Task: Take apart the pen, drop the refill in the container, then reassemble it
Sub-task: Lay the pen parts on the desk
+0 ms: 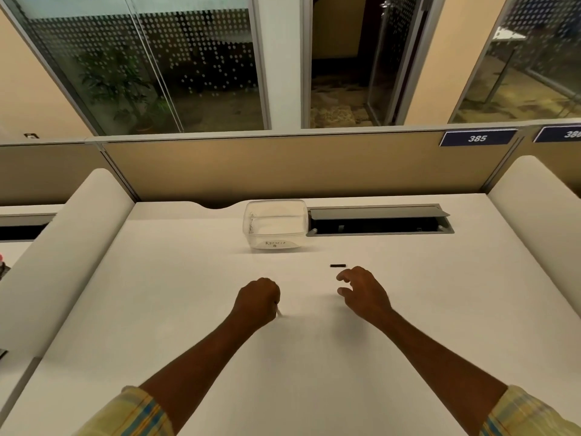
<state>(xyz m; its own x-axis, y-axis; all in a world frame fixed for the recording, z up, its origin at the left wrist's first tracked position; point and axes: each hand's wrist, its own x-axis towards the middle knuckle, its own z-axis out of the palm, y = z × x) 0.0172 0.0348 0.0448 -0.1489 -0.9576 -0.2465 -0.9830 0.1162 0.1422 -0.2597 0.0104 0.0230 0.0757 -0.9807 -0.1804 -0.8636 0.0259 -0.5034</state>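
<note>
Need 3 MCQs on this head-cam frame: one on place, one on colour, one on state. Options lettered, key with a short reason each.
1. Where does the small black pen piece lie?
A. inside the clear container
B. on the desk just beyond the right hand's fingertips
C. under the left hand

2. What colour is the desk?
A. white
B. dark grey
C. green

3. How is the left hand held?
A. flat, palm down
B. closed in a fist around a thin pale part
C. spread wide open

Key:
1 B: the piece rests on bare desk just ahead of the right hand, to the right of and nearer than the clear container.
2 A: the surface is plain white throughout.
3 B: the fingers are curled shut, with a thin pale tip poking out at the fist's right; the right hand is open, touching nothing.
</note>
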